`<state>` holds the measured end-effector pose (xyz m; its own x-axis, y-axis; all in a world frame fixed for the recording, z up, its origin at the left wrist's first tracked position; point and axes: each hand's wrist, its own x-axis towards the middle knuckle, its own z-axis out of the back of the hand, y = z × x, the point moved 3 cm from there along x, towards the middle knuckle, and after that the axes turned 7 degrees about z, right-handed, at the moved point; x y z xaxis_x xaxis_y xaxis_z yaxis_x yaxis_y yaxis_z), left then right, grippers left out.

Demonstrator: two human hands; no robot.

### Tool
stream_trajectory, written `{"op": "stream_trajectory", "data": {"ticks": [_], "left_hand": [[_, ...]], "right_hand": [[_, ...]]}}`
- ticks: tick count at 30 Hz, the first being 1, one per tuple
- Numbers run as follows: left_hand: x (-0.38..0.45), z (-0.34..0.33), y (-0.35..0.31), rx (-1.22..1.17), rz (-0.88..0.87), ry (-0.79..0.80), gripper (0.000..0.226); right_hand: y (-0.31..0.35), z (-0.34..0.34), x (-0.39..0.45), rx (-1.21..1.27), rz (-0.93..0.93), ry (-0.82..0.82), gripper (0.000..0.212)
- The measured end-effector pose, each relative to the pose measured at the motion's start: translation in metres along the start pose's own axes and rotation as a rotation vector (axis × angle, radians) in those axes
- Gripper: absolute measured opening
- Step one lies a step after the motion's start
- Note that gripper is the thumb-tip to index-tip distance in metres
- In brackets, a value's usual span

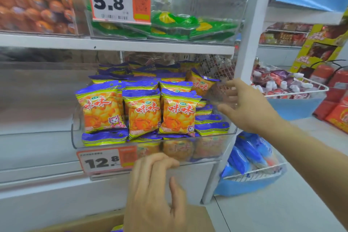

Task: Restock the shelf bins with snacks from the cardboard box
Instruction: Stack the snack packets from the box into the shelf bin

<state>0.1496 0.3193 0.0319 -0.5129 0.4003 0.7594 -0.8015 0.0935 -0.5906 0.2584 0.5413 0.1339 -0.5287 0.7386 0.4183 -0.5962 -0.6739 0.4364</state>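
Note:
A clear plastic shelf bin (76, 137) on the middle shelf is full of orange-and-purple snack bags (143, 113) with a cat picture. My left hand (154, 190) is below it, its fingers curled against the bin's front lower edge beside the 12.8 price tag (99, 162). At the bin's right wall, my right hand (246, 105) has its fingers showing through the clear plastic and its thumb on the outside. The cardboard box (199, 218) shows at the bottom edge, with the corner of one more snack bag (117, 229) inside.
Above is a clear bin of green packets (188, 24) with a 5.8 tag, and a bin of orange sweets (33, 5) to its left. A white upright post (250, 34) stands right of the shelf. Wire baskets (293, 90) of goods hang further right.

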Motion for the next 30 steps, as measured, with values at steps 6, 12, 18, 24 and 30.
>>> {"op": "stream_trajectory", "data": {"ticks": [6, 12, 18, 24, 30], "left_hand": [[-0.054, -0.003, 0.038, 0.099, 0.249, 0.432, 0.017], [-0.149, 0.027, 0.1, 0.393, 0.434, 0.903, 0.035], [-0.213, 0.052, 0.117, 0.348, 0.596, 1.058, 0.051], [-0.192, 0.066, 0.135, 0.31, 0.802, 0.652, 0.031], [-0.207, 0.057, 0.118, 0.263, 0.97, 1.034, 0.015]], "right_hand": [[0.028, -0.007, -0.1, 0.134, 0.179, -0.476, 0.018], [0.021, -0.139, -0.208, 0.356, -0.008, 0.2, 0.019], [0.009, -0.232, -0.304, 0.078, -0.194, 0.941, 0.055], [0.019, -0.25, -0.317, -0.013, -0.181, 0.905, 0.061], [0.018, -0.257, -0.322, -0.18, -0.07, 0.995, 0.059]]}}
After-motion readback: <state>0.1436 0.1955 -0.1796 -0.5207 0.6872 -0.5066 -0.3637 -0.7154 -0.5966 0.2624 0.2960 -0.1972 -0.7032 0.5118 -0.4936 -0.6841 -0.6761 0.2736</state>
